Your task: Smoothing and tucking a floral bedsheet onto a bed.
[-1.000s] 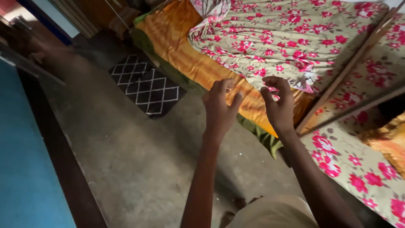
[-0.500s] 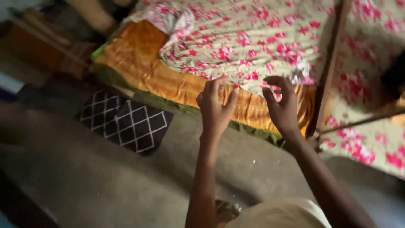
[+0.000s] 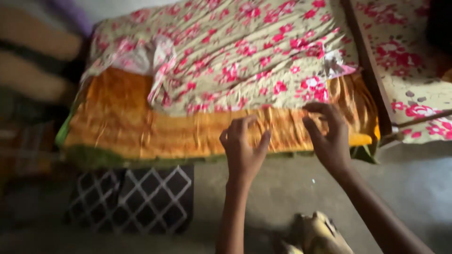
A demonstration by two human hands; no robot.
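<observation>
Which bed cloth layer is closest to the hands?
The orange crinkled cloth along the bed's front edge; both hands hover just before it. The floral red-on-cream sheet lies above it, farther back.

bed edge (image 3: 197,141): blocks ahead | grey floor (image 3: 282,188) before bed: open passage | patterned mat (image 3: 136,197) left of it, flat | wooden post (image 3: 369,75): bars bed's right end

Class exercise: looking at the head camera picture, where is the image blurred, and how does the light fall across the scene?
Head view: motion blur smears the whole frame, worst at the left edge; the floral sheet and orange cover are the brightest parts; the floor and patterned mat lie in dim shadow; left hand and right hand look soft-edged.
</observation>
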